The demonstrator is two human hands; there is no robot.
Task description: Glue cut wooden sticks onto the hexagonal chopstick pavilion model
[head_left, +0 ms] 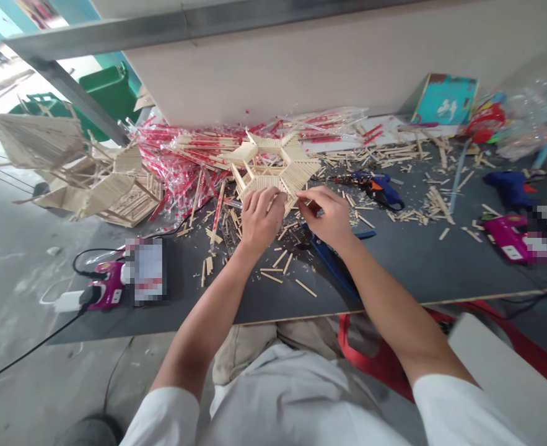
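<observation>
A pale model built of thin wooden sticks (pixel 271 148), with several flat panels around open gaps, is in the middle of the table. My left hand (pixel 264 217) grips its near edge, fingers bent over the front panel. Just to the right, my right hand (pixel 326 214) has thumb and forefinger pinched together at the model's near right corner. Whatever lies between those fingertips is too small to make out. Below the right hand lies a blue-handled tool (pixel 333 266), partly hidden by the hand and forearm. Loose cut sticks (pixel 282 260) are scattered in front of the model.
A larger stick structure (pixel 91 179) stands at the left. Red-and-clear plastic wrappers with sticks (pixel 180 155) pile up behind it. Blue glue guns (pixel 380 189) (pixel 510 186) lie to the right. Purple power strips (pixel 108 285) (pixel 510 238) with cables sit at both ends.
</observation>
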